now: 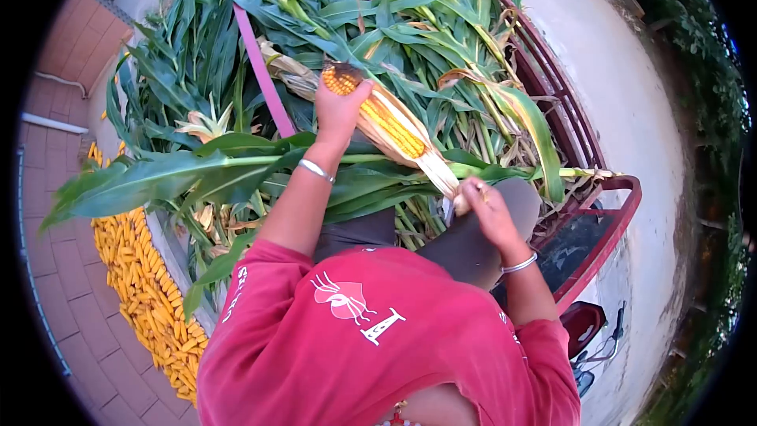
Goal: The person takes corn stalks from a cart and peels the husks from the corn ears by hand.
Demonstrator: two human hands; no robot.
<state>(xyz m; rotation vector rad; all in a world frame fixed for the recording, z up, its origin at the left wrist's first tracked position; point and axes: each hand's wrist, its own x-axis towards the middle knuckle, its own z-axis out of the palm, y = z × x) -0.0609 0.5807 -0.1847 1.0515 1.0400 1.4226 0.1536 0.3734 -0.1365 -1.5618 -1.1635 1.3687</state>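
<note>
A corn cob (394, 128) with bared yellow kernels lies slantwise in front of me, its pale husk (436, 170) peeled partly back. My left hand (339, 106) is wrapped round the cob's upper end, near the dark dried tip. At the lower end, my right hand (482, 203) has its fingers closed on the gathered husk. A long green corn stalk (465, 164) with broad leaves stretches across my lap, beneath the cob.
Green corn stalks (378, 28) fill a cart with dark red side rails (556, 83). A pink bar (259, 63) crosses the pile at left. Many husked cobs (150, 292) lie on the brick paving. A parked vehicle (595, 347) shows at lower right.
</note>
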